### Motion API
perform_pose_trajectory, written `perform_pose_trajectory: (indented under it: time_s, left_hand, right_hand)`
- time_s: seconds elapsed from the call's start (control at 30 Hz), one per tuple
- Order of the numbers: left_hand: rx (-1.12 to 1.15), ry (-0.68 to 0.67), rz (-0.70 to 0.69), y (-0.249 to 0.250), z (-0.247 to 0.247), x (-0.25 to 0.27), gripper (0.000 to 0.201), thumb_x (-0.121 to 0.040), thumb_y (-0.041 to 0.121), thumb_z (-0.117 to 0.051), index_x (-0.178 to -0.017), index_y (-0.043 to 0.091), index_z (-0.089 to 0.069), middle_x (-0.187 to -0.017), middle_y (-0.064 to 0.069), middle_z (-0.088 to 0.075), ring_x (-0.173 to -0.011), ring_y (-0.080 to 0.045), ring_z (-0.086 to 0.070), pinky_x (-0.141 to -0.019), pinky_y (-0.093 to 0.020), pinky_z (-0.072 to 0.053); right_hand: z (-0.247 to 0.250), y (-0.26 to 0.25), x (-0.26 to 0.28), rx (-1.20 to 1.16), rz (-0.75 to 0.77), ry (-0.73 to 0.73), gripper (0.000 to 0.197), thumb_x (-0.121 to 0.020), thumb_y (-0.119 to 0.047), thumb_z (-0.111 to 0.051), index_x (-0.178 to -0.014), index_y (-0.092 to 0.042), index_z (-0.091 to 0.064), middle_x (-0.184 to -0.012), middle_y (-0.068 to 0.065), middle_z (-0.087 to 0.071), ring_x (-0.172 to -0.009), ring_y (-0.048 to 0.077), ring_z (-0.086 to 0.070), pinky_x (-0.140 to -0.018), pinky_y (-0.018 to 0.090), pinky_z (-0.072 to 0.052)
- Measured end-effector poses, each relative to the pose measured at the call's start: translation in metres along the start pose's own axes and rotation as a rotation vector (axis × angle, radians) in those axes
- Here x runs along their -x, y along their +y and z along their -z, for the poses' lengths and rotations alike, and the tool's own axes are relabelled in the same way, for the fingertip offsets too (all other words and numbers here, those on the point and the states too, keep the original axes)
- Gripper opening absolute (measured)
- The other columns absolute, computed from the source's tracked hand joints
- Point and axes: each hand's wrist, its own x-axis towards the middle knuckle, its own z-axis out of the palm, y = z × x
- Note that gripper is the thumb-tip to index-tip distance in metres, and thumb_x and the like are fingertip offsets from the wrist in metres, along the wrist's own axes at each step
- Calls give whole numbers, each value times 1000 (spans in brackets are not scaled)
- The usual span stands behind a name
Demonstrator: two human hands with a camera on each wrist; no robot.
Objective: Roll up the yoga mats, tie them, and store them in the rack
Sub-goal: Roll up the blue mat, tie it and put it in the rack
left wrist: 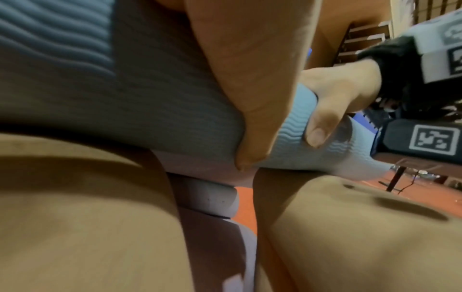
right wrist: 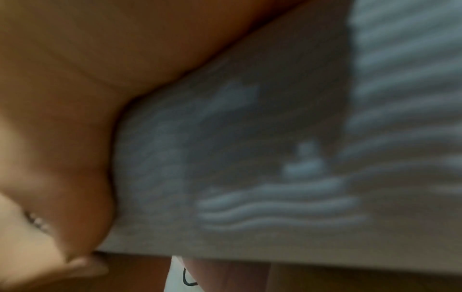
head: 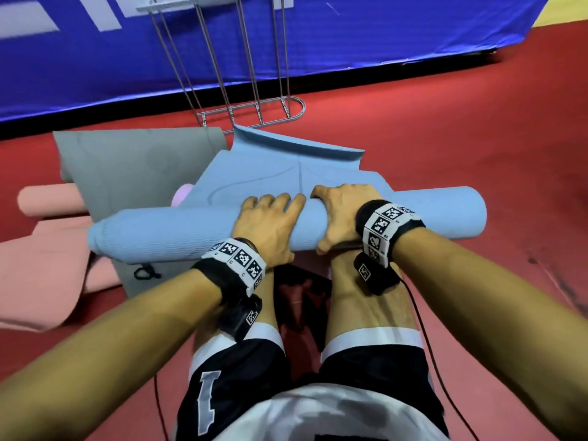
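Observation:
A light blue yoga mat is partly rolled; its roll (head: 178,230) lies crosswise in front of my knees, and the flat part (head: 280,170) stretches away toward the rack. My left hand (head: 269,218) and right hand (head: 337,211) grip the middle of the roll side by side, fingers curled over the top and thumbs on the near side. In the left wrist view my left hand (left wrist: 250,94) wraps the ribbed roll (left wrist: 295,138), with the right hand (left wrist: 335,98) gripping just beyond. The right wrist view is blurred: palm (right wrist: 62,98) against blue mat (right wrist: 275,158).
A grey mat (head: 127,167) lies open on the left, partly under the blue one, with a black cord (head: 146,273) on it. Pink mats (head: 47,262) lie further left. A wire rack (head: 251,117) stands beyond, before a blue banner (head: 381,43). Red floor (head: 477,138) on the right.

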Motion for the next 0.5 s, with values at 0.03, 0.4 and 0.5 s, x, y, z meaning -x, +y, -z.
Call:
perform_pose_trajectory:
  time_s: [0.03, 0.4, 0.5]
  left_hand:
    - [1, -2, -7, 0, 2, -1, 103, -57, 54, -76, -143, 24, -27, -129, -1, -56, -112, -29, -59, -95, -47, -42]
    - [28, -97, -7, -29, 78, -22, 89, -52, 60, -80, -130, 35, -45, -103, 1, -71, -93, -33, -67, -74, -37, -53]
    - [3, -49, -8, -38, 127, -28, 90, -49, 66, -80, -128, 38, -48, -100, 2, -71, -91, -32, -68, -72, -37, -52]
  right_hand:
    - [-3, 1, 2, -9, 1, 30, 97, -44, -73, -79, -127, -34, -49, -100, -7, -69, -93, 24, -67, -75, 34, -47]
    - [-20, -9, 26, 198, -17, 513, 115, -52, -33, -88, -153, -21, -34, -142, 11, -50, -130, 32, -48, -116, 65, -16]
    - [29, -5, 32, 145, -31, 595, 104, -51, -32, -81, -146, -22, -38, -134, 7, -54, -122, 32, -52, -116, 57, -24]
